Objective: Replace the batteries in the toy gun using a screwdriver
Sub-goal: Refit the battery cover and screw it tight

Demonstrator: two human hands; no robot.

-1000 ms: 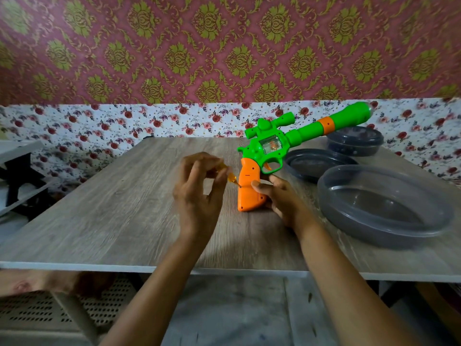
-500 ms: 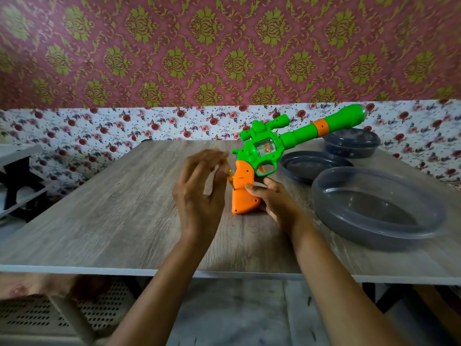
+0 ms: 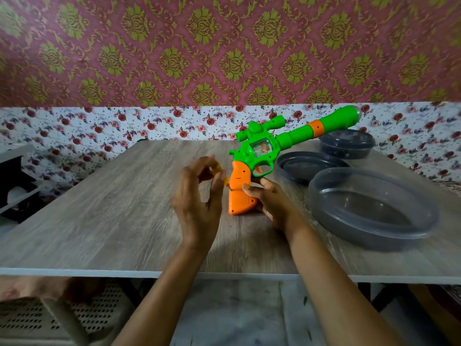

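While the toy gun stands butt-down near the middle of the wooden table, its green barrel slanting toward 2 o'clock, the right hand curls fingers and thumb round the orange grip from 3 o'clock. At the grip's 9 o'clock the left hand pinches a small yellow-handled screwdriver, its blurred tip right at the grip's side. Dark plastic dishes sit at the gun's 3 o'clock.

On a wooden table, the right hand grips the orange handle of a green toy gun standing on its butt. The left hand pinches a yellow-handled screwdriver against the handle. Three dark plastic dishes sit to the right.
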